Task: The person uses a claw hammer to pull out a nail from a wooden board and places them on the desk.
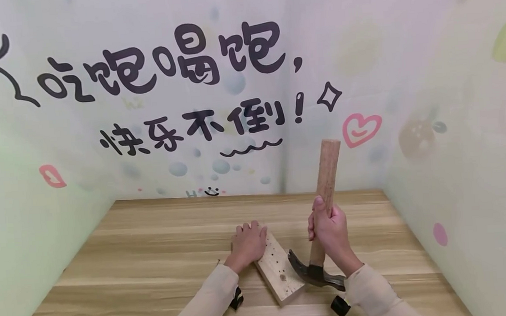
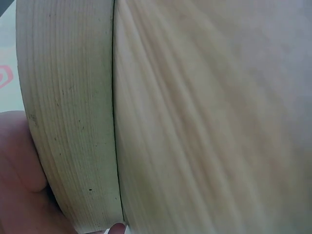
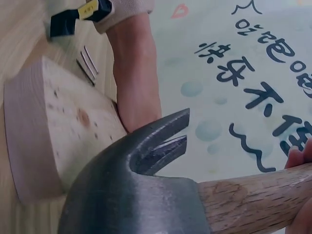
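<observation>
A pale wooden block point(image 1: 281, 272) dotted with small dark holes lies slanted on the table. My left hand point(image 1: 248, 243) grips its far end, fingers over the top; the left wrist view shows the block's side point(image 2: 73, 107) close up. My right hand point(image 1: 328, 226) holds a claw hammer by its wooden handle point(image 1: 328, 168), which points up. The dark hammer head point(image 1: 315, 272) hangs low, just right of the block, its claw toward the block. In the right wrist view the forked claw point(image 3: 161, 146) covers part of the block point(image 3: 73, 122).
Several thin nails point(image 3: 88, 66) lie on the table beyond the block, by the left forearm. The wood-grain table point(image 1: 153, 236) is bounded by printed fabric walls point(image 1: 193, 176) at the back and both sides. Black wrist gear point(image 1: 340, 306) sits below the right sleeve.
</observation>
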{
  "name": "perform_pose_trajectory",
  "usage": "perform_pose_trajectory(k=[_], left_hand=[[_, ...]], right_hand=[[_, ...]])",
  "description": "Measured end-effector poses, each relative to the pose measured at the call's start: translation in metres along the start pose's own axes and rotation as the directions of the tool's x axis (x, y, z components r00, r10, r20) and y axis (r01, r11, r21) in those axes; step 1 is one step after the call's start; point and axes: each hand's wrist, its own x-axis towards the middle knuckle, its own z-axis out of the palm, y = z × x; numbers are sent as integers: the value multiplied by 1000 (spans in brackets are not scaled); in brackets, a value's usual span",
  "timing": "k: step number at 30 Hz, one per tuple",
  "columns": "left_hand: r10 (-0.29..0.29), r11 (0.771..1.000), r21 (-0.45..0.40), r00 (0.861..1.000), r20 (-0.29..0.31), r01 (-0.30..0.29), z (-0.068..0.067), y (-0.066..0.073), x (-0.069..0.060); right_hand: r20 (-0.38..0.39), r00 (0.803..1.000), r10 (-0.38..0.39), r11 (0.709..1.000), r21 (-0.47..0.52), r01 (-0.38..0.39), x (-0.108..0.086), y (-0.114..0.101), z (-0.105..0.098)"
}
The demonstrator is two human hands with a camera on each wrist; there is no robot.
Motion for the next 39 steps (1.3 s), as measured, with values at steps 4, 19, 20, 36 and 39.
perform_pose_trajectory(k=[4, 19, 20, 36, 39], left_hand=[[9, 1000, 8, 1000, -1, -9, 0, -2, -1], [18, 999, 28, 1000, 14, -18, -2, -3, -1], [17, 999, 29, 1000, 15, -18, -2, -2, -1], [11, 999, 38, 1000, 20, -12, -2, -1, -3], [9, 1000, 29, 1000, 21, -9, -4, 0, -3]], right_hand=[[20, 999, 45, 998, -39, -44, 6, -2, -14], [39, 971, 234, 964, -136, -227, 19, 17, -47], [46, 968, 247, 960, -145, -238, 19, 19, -49], [88, 930, 356, 912, -250, -325, 22, 45, -58], [97, 924, 370, 908, -248, -338, 25, 50, -60]])
